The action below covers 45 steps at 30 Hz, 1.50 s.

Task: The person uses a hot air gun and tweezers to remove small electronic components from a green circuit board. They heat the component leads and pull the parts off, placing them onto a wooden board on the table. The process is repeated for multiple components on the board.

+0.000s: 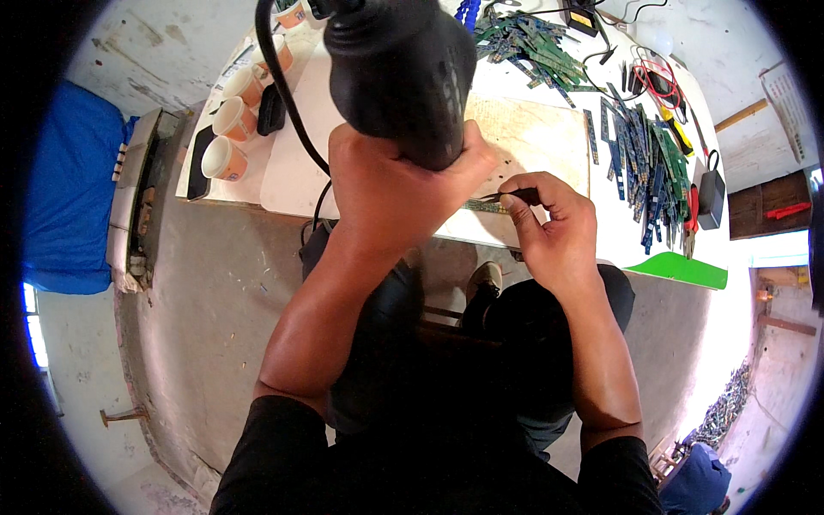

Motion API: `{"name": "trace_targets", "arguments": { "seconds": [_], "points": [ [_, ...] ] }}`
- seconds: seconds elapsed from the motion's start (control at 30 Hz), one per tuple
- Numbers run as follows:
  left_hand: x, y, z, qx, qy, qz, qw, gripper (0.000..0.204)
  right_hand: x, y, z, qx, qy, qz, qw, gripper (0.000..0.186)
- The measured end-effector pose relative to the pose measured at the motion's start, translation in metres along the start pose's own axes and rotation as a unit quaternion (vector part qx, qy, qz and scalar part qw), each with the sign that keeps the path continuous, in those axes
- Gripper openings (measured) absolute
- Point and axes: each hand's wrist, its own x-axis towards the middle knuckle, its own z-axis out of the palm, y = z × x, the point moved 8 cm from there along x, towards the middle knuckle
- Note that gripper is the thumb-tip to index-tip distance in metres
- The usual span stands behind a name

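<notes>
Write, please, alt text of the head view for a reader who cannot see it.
A person's left hand grips a large black tool while the right hand holds what look like dark tweezers at a green circuit strip on a white table. Heaps of similar strips lie farther right; paper cups stand at left.

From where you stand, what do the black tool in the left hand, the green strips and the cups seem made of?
Black tool: probably moulded plastic, dark with a soft sheen and smooth curves.
Green strips: likely circuit-board laminate, being thin, flat and stiff-looking, with small pale marks.
Cups: perhaps paper, fairly matte, judging by tapered walls and pale rims.
</notes>
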Motion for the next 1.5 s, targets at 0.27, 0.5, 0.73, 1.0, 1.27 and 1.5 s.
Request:
{"name": "trace_targets", "arguments": {
  "seconds": [0.27,0.5,0.73,1.0,1.27,1.5],
  "points": [
    [-0.005,-0.010,-0.006,-0.025,0.012,-0.035,0.999,0.012,0.001,-0.001,0.009,0.015,-0.028,0.013,0.999,0.011],
    [-0.006,-0.012,-0.006,-0.034,-0.001,-0.053,0.998,0.012,0.003,-0.004,0.013,0.000,-0.034,-0.004,0.999,0.012],
    [-0.007,-0.017,-0.007,-0.045,0.002,-0.053,0.998,0.011,0.003,-0.002,0.014,-0.006,-0.033,-0.001,0.999,0.012],
    [-0.006,-0.012,-0.011,-0.051,0.022,-0.051,0.997,0.012,0.003,0.000,0.009,-0.009,0.010,0.002,1.000,0.011],
    [-0.005,-0.017,-0.021,-0.052,0.055,-0.070,0.995,0.011,0.014,0.004,0.006,-0.003,0.077,-0.001,0.997,0.009],
    [-0.014,-0.030,-0.043,-0.089,0.140,-0.082,0.983,0.008,0.004,0.012,-0.003,0.031,0.069,0.024,0.997,0.012]
  ]
}}
